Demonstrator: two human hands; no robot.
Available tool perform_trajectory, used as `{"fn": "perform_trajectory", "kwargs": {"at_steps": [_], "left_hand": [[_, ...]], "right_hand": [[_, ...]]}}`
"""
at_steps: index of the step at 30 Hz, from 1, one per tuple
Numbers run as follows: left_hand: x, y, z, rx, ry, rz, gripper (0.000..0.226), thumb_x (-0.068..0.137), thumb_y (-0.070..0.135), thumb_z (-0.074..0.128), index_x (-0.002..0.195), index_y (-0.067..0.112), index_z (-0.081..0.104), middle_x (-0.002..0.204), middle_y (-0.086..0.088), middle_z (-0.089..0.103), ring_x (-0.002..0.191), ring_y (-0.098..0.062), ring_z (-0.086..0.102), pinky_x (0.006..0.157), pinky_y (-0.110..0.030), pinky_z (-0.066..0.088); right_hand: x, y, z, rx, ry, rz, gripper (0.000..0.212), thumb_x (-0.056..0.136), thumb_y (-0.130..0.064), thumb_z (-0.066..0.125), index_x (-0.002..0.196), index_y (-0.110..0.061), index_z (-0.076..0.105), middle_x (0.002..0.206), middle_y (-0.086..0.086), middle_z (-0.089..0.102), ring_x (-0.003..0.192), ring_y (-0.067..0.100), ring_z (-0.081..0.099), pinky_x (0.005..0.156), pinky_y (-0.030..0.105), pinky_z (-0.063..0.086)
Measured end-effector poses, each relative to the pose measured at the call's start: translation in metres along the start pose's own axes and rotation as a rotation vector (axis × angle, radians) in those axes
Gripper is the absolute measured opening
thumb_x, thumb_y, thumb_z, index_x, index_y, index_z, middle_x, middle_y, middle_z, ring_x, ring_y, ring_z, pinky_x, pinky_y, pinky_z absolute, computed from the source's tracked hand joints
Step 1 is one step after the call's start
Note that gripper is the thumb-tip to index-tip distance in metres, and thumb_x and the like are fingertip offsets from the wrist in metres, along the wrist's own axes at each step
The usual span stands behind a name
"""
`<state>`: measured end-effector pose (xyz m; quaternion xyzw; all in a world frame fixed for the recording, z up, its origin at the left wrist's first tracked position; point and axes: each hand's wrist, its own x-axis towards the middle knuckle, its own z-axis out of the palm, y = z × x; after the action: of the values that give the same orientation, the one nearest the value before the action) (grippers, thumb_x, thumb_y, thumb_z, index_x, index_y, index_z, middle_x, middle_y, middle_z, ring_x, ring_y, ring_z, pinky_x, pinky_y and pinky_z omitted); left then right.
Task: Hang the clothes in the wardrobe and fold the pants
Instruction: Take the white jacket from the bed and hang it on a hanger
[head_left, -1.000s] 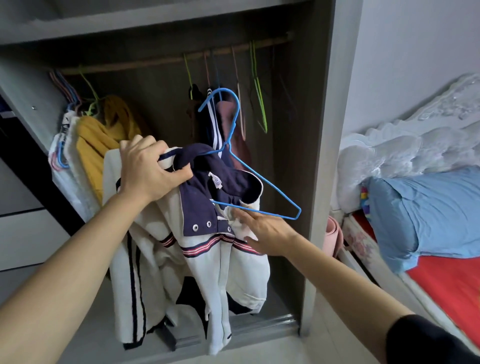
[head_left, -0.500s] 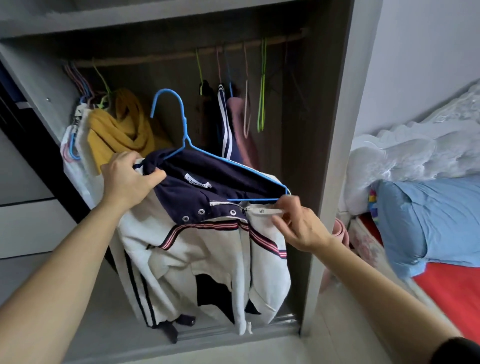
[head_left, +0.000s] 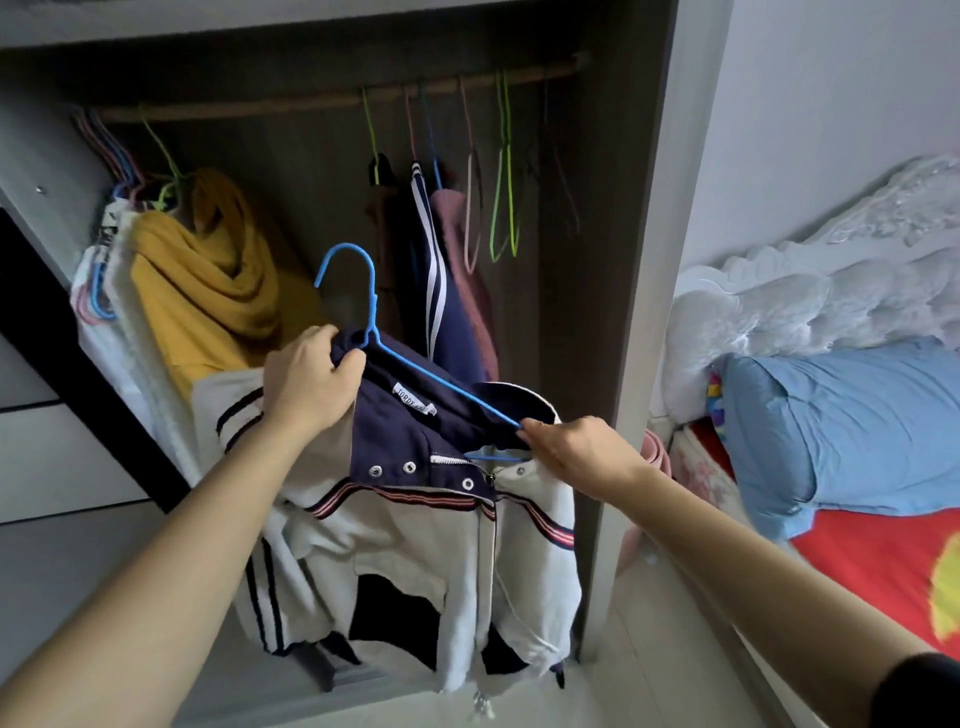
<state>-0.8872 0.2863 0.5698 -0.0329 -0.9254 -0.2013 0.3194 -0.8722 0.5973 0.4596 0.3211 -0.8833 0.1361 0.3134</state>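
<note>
A white jacket (head_left: 426, 561) with a navy hood and striped trim hangs in front of the open wardrobe. A blue wire hanger (head_left: 363, 291) is threaded into its neck, hook pointing up and left. My left hand (head_left: 309, 382) grips the navy hood beside the hanger's neck. My right hand (head_left: 576, 449) pinches the jacket's right shoulder at the hanger's right end. The wooden rail (head_left: 332, 101) runs across the top of the wardrobe, above the hook.
On the rail hang a mustard garment (head_left: 208, 291), a navy striped garment (head_left: 431, 270), a pink one, and several bare hangers (head_left: 504, 166). The grey wardrobe side panel (head_left: 644, 312) stands at right. A bed with a blue pillow (head_left: 841, 426) lies beyond it.
The hanger has gone deeper into the jacket and tipped upright. My right hand moved right to the shoulder end. The jacket now spreads wider between both hands.
</note>
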Motion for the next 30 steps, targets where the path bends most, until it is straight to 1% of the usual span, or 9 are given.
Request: {"fn": "perform_trajectory", "kwargs": {"at_steps": [3,7,12,15,18,22,25,28,30], "left_hand": [[-0.005,0.016,0.010,-0.044,-0.035,0.010,0.030,0.082,0.042,0.034,0.087,0.018,0.050,0.089,-0.014,0.067,0.087,-0.042,0.059,0.071,-0.042,0.040],[-0.020,0.027,0.011,-0.006,0.094,0.052,0.058,0.078,0.077,0.054,0.067,0.020,0.058,0.059,0.001,0.062,0.059,-0.027,0.052,0.063,-0.034,0.043],[-0.033,0.019,0.020,0.202,0.188,0.178,0.037,0.077,0.046,0.062,0.056,0.015,0.064,0.045,-0.009,0.057,0.044,-0.036,0.054,0.055,-0.029,0.034],[-0.042,0.018,0.025,0.160,0.204,0.235,0.039,0.081,0.049,0.063,0.058,0.017,0.065,0.047,-0.007,0.058,0.044,-0.034,0.056,0.054,-0.029,0.033],[-0.043,0.043,0.029,-0.015,0.177,0.049,0.054,0.076,0.072,0.060,0.063,0.019,0.062,0.055,-0.010,0.062,0.055,-0.038,0.060,0.052,-0.028,0.035],[-0.037,0.055,0.024,-0.408,0.131,-0.397,0.062,0.073,0.080,0.058,0.074,0.019,0.066,0.077,-0.004,0.070,0.083,-0.031,0.067,0.071,-0.036,0.052],[-0.041,0.045,0.025,-0.541,0.104,-0.594,0.057,0.076,0.075,0.061,0.067,0.019,0.061,0.077,-0.002,0.069,0.083,-0.028,0.068,0.076,-0.038,0.055],[-0.046,0.040,0.031,-0.610,0.097,-0.720,0.060,0.068,0.079,0.065,0.067,0.020,0.062,0.073,-0.002,0.069,0.078,-0.028,0.070,0.079,-0.043,0.058],[-0.046,0.041,0.032,-0.662,0.084,-0.770,0.064,0.064,0.081,0.066,0.066,0.017,0.063,0.068,-0.004,0.068,0.075,-0.030,0.070,0.077,-0.045,0.059]], "right_hand": [[-0.008,-0.001,0.004,-0.009,-0.035,0.010,0.030,0.104,-0.036,0.037,0.084,-0.016,0.046,0.053,0.005,0.049,0.042,0.038,0.043,0.037,0.042,0.044],[-0.014,-0.001,0.002,0.009,-0.004,0.071,0.046,0.105,-0.047,0.033,0.087,-0.013,0.058,0.058,0.005,0.058,0.047,0.039,0.053,0.039,0.044,0.046],[-0.015,-0.003,-0.027,0.080,0.134,0.070,0.031,0.097,-0.038,0.055,0.103,-0.011,0.071,0.068,-0.002,0.070,0.056,0.024,0.067,0.044,0.036,0.052],[0.003,-0.015,-0.041,0.127,0.321,0.126,0.016,0.097,-0.026,0.063,0.105,-0.015,0.071,0.076,-0.007,0.070,0.061,0.010,0.066,0.051,0.032,0.052],[0.026,-0.049,-0.045,0.336,0.293,0.124,0.022,0.094,-0.014,0.061,0.115,-0.014,0.066,0.097,-0.009,0.061,0.073,0.006,0.061,0.069,0.021,0.051],[0.030,-0.060,-0.044,0.524,-0.087,0.330,0.058,0.071,-0.016,0.058,0.129,-0.016,0.052,0.121,0.000,0.057,0.107,0.015,0.058,0.095,0.028,0.047],[0.019,-0.039,-0.054,0.651,-0.293,0.544,0.052,0.074,-0.026,0.066,0.125,-0.020,0.059,0.109,-0.008,0.064,0.094,0.010,0.062,0.089,0.031,0.049],[0.004,-0.030,-0.059,0.228,0.062,0.496,0.031,0.084,-0.040,0.064,0.110,-0.023,0.063,0.109,-0.006,0.058,0.072,0.009,0.056,0.068,0.032,0.049],[0.003,-0.027,-0.060,-0.009,0.249,0.457,0.041,0.086,-0.053,0.062,0.111,-0.021,0.059,0.112,-0.002,0.053,0.082,0.012,0.054,0.061,0.033,0.051]]}}
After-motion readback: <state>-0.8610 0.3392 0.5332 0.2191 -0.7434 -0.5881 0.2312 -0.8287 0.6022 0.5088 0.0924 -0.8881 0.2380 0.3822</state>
